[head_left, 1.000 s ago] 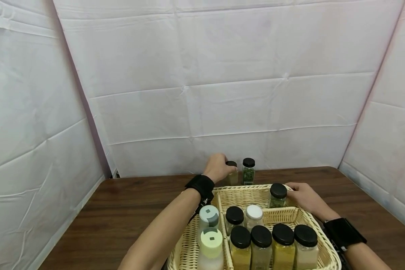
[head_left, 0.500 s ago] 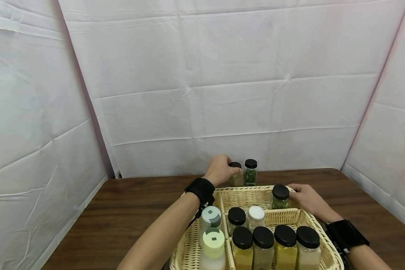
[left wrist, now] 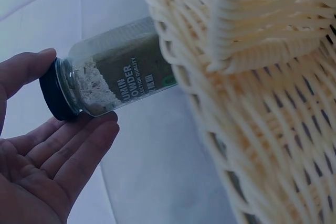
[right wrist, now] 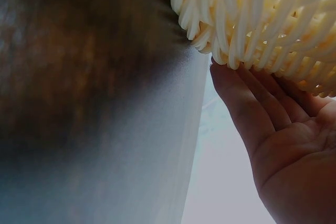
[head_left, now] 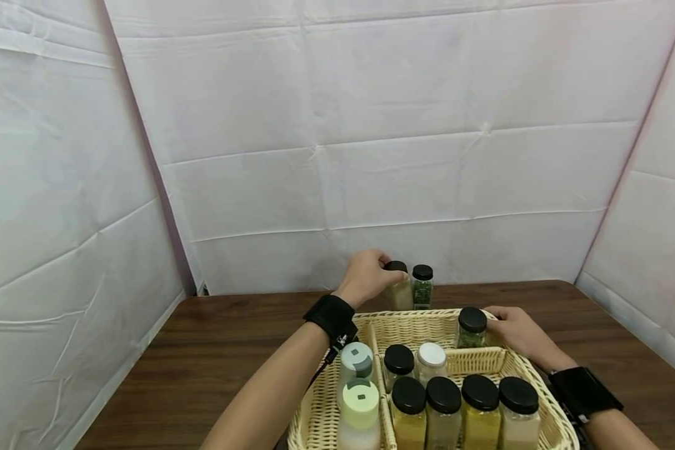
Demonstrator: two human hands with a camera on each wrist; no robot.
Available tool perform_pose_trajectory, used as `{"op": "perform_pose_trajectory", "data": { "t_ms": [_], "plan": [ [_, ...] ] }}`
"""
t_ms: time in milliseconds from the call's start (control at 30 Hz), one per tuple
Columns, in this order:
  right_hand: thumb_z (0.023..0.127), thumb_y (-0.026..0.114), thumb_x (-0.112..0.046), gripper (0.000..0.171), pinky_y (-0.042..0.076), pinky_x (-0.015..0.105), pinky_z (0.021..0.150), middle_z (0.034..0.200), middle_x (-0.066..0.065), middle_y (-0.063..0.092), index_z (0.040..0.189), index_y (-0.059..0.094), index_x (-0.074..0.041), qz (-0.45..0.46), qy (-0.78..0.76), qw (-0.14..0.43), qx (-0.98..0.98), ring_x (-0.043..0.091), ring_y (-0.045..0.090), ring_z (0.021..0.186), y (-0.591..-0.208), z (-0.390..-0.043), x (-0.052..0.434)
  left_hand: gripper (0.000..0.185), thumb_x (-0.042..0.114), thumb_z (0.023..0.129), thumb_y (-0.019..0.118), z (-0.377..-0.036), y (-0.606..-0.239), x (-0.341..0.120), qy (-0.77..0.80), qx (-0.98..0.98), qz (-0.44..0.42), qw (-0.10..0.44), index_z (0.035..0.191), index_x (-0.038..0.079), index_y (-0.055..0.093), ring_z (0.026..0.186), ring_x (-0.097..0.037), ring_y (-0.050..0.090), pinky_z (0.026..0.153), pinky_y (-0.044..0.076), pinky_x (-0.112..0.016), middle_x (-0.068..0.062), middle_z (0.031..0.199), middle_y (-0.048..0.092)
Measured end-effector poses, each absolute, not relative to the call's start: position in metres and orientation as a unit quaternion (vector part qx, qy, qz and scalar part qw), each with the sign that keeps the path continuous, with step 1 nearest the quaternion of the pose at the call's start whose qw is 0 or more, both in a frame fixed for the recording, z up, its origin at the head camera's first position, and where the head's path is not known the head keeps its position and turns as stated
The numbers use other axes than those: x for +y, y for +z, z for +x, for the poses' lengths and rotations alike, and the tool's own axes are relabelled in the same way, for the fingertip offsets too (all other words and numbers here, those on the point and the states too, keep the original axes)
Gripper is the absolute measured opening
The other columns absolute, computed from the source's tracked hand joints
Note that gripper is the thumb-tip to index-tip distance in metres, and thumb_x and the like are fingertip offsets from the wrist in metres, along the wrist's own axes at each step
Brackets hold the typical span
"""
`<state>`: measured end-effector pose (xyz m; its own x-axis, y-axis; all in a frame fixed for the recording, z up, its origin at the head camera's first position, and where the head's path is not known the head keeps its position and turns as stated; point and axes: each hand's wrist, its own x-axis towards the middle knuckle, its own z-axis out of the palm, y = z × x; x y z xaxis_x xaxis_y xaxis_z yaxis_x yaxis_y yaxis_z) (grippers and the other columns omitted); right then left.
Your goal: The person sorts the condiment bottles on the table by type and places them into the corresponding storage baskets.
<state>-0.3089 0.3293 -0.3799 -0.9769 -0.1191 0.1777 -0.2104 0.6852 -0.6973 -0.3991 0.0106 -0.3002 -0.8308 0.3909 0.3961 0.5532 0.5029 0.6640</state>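
Observation:
Behind the basket, my left hand [head_left: 368, 275] pinches the black cap of a cumin powder jar [head_left: 400, 294] between thumb and fingers. In the left wrist view that cumin powder jar [left wrist: 123, 69] shows its printed label, and its lower end is hidden by the basket rim. A jar of green dried herbs [head_left: 422, 289] stands just right of it. My right hand [head_left: 517, 337] holds the far right corner of the woven basket [head_left: 416, 317]. From the right wrist view, its fingers [right wrist: 252, 100] lie against the outer wall; the thumb is hidden there.
Several black-capped spice jars [head_left: 480, 409] and a white-capped jar [head_left: 430, 362] stand in the basket's right compartments. A herb jar [head_left: 472, 328] sits by the right hand. Two pale-capped bottles [head_left: 360, 406] occupy the left compartment. White sheeting [head_left: 399, 175] rises behind the brown table [head_left: 202, 350].
My left hand has raised the cumin powder jar a little, its cap now higher than the neighbouring herb jar's cap. The right hand stays at the basket corner; the whole view has shifted slightly.

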Motion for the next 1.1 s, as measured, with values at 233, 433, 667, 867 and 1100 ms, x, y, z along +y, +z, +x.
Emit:
{"op": "perform_pose_trajectory", "data": {
  "t_ms": [233, 433, 667, 867, 1100],
  "plan": [
    [0.113, 0.053, -0.04, 0.046, 0.042, 0.046, 0.079, 0.1, 0.008, 0.067, 0.131, 0.068, 0.0, 0.09, 0.388, 0.056, -0.916, 0.025, 0.059, 0.087, -0.38, -0.31, 0.328, 0.026, 0.028, 0.093, 0.084, -0.392, -0.292, 0.005, -0.411, -0.862, -0.281, 0.1, 0.105, 0.005, 0.078, 0.074, -0.015, 0.059, 0.064, 0.043, -0.025, -0.003, 0.088, 0.07],
    [0.114, 0.052, -0.038, 0.046, 0.043, 0.047, 0.079, 0.099, 0.008, 0.066, 0.13, 0.067, 0.001, 0.088, 0.386, 0.05, -0.917, 0.026, 0.059, 0.086, -0.38, -0.312, 0.329, 0.026, 0.027, 0.094, 0.082, -0.386, -0.285, 0.004, -0.397, -0.863, -0.292, 0.112, 0.107, 0.005, 0.077, 0.07, -0.013, 0.054, 0.062, 0.039, -0.023, -0.001, 0.085, 0.068],
    [0.115, 0.05, -0.037, 0.046, 0.038, 0.046, 0.074, 0.097, 0.007, 0.065, 0.13, 0.067, 0.003, 0.093, 0.382, 0.053, -0.918, 0.025, 0.055, 0.081, -0.379, -0.313, 0.33, 0.026, 0.027, 0.095, 0.082, -0.382, -0.277, 0.003, -0.396, -0.861, -0.299, 0.113, 0.107, 0.005, 0.076, 0.068, -0.013, 0.054, 0.06, 0.039, -0.023, -0.001, 0.084, 0.067],
    [0.114, 0.051, -0.037, 0.045, 0.041, 0.047, 0.077, 0.095, 0.008, 0.065, 0.128, 0.067, 0.002, 0.094, 0.381, 0.056, -0.918, 0.025, 0.057, 0.081, -0.381, -0.314, 0.332, 0.032, 0.027, 0.095, 0.083, -0.378, -0.27, 0.003, -0.375, -0.864, -0.314, 0.115, 0.115, 0.003, 0.076, 0.073, -0.014, 0.058, 0.063, 0.042, -0.023, -0.006, 0.094, 0.072],
    [0.114, 0.051, -0.036, 0.047, 0.047, 0.048, 0.086, 0.108, 0.009, 0.069, 0.133, 0.066, 0.004, 0.089, 0.376, 0.052, -0.921, 0.027, 0.064, 0.095, -0.383, -0.316, 0.334, 0.032, 0.027, 0.092, 0.085, -0.368, -0.264, 0.003, -0.365, -0.858, -0.343, 0.113, 0.111, 0.003, 0.078, 0.071, -0.011, 0.058, 0.064, 0.043, -0.022, -0.005, 0.092, 0.074]
  ]
}}
